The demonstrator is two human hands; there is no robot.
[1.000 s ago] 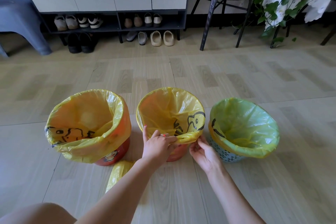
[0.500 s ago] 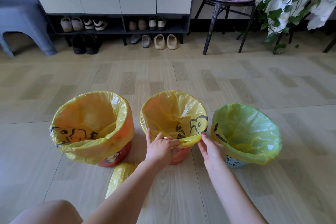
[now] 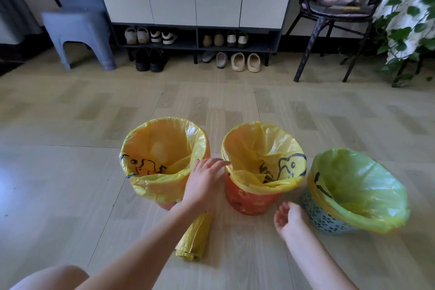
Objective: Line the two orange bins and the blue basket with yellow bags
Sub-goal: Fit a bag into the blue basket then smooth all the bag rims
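While all three have yellow bags in them:
Left hand [image 3: 204, 181]: spread flat, between the two orange bins [image 3: 253, 200].
Right hand [image 3: 290, 216]: loosely curled, holding nothing, near the blue basket [image 3: 322, 219].

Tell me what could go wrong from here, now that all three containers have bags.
The left hand hovers between the two orange bins; a careless sweep may tug the bag on the middle orange bin, whose near fold looks shallow. The blue basket appears tilted and might tip. The bag roll lies under the arm.

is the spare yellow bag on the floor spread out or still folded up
Folded. The spare bag lies on the floor as a narrow bundle, partly under the left forearm.
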